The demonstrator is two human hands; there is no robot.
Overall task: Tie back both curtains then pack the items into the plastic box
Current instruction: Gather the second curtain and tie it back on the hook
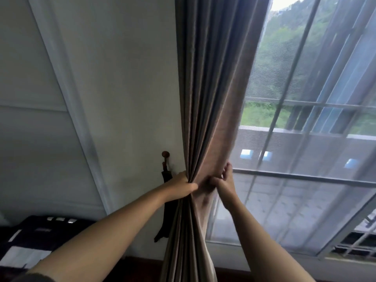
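One curtain [213, 98] is gathered but not yet tied; its tieback [166, 204] hangs unused from the wall hook [165, 154] just left of it. Second curtain and plastic box not in view; packing judged outstanding. The left hand [181, 187] grips the bunched pleats; the right hand [224, 181] pinches the curtain's window-side edge.

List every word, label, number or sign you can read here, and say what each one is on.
There is no readable text anywhere in this view.
The brown curtain, the wall, the wooden hook and the dark tieback hanging from it are plain, with no print.
The dark cloth at lower left has small pale marks near its top edge, too blurred to tell whether they are letters.
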